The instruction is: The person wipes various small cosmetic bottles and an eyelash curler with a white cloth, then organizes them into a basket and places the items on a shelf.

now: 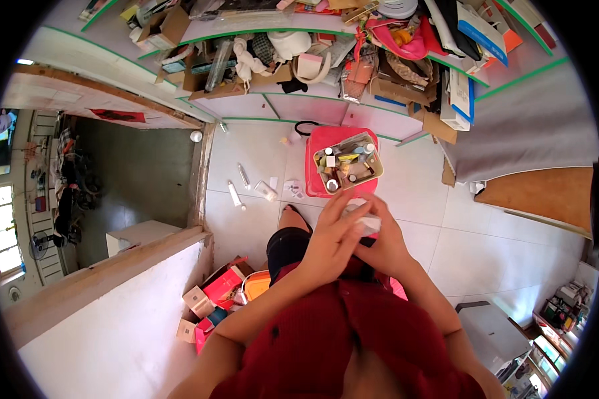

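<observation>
In front of my body, above the lap, my right hand [387,247] is wrapped round the far and right sides of a small white box-shaped thing [368,223]. My left hand [333,238] presses on it from the left, its fingers laid across the top. Fingers cover much of the thing, so its exact kind does not show. Just beyond my fingertips, a pale basket [377,166] full of small bottles, jars and packets rests on a red stool [318,141].
On the tiled floor to the left lie white tubes [234,193] and a pale bottle [266,191]. Crowded shelves [253,30] stand at the back. Red and brown boxes [223,287] are piled by the left wall, and a grey cabinet [489,336] stands at the right.
</observation>
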Action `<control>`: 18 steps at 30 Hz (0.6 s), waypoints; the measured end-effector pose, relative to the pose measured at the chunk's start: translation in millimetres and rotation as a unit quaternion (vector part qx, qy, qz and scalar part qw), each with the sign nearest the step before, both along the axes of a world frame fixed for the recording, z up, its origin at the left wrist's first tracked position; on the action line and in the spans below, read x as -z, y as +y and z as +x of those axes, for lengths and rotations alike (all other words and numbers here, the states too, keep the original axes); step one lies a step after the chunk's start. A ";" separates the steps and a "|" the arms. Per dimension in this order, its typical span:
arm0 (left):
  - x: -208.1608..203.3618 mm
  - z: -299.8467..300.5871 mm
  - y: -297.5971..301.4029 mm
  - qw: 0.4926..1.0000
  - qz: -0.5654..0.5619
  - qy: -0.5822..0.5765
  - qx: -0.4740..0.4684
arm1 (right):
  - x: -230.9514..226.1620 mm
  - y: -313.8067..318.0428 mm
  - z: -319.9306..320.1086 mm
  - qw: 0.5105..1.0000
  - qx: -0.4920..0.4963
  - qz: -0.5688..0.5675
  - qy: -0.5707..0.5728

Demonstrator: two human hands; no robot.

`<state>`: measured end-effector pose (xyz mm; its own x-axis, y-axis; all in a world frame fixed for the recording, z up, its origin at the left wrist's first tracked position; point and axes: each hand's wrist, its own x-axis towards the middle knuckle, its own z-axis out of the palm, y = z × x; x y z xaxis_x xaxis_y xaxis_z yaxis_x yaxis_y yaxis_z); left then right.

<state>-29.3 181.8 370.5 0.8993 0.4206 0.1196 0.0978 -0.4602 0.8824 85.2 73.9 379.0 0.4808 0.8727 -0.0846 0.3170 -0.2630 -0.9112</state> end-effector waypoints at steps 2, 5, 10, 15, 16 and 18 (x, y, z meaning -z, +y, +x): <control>-9.7 -5.8 -1.2 1.000 0.003 -0.003 -0.008 | -8.4 3.1 -15.3 0.999 0.028 0.012 -0.034; -21.6 -22.6 23.3 0.997 -0.080 -0.016 -0.012 | -5.8 16.8 -31.7 0.997 0.060 0.054 -0.002; -14.9 -77.9 100.2 0.990 -0.132 -0.032 -0.024 | -6.5 84.3 -74.6 0.999 0.014 0.044 -0.018; -12.6 -153.2 189.4 0.929 -0.338 0.039 -0.144 | -28.6 179.3 -118.3 0.993 -0.074 0.085 -0.023; -10.2 -165.3 206.0 0.940 -0.302 0.013 -0.160 | -38.1 197.3 -125.5 0.992 -0.082 0.095 -0.031; -14.6 -186.5 238.5 0.952 -0.241 -0.029 -0.188 | -57.7 225.7 -133.8 0.991 -0.099 0.087 0.031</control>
